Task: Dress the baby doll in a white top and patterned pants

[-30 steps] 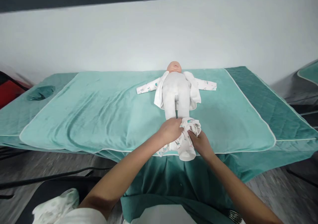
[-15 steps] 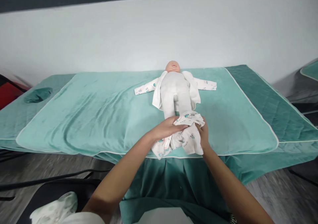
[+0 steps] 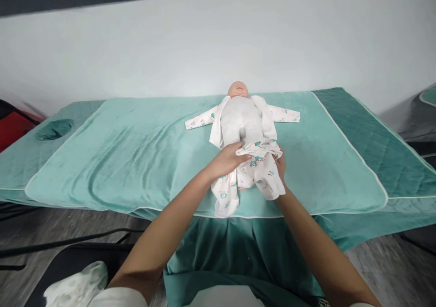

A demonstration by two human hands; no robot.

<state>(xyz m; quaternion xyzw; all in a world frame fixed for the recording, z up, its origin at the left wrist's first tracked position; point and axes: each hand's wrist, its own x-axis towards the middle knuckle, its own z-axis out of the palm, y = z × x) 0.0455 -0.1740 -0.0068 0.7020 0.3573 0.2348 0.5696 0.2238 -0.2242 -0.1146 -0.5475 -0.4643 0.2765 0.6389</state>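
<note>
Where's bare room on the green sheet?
Bare: wrinkled green sheet left of the doll, toward the oval hollow; right of the doll, to the sheet's edge. Crowded: front middle, left hand and right hand on printed garment.

A pale, grey-white doll (image 3: 241,114) is lying on its back on a green cover (image 3: 316,161), its head pointing to the far side. An open white top (image 3: 268,124) is flanking the torso, printed sleeves extending left and right. White printed trousers (image 3: 260,164) are covering the lower legs, gathering at the waist, their ends splaying toward the near edge.
</note>
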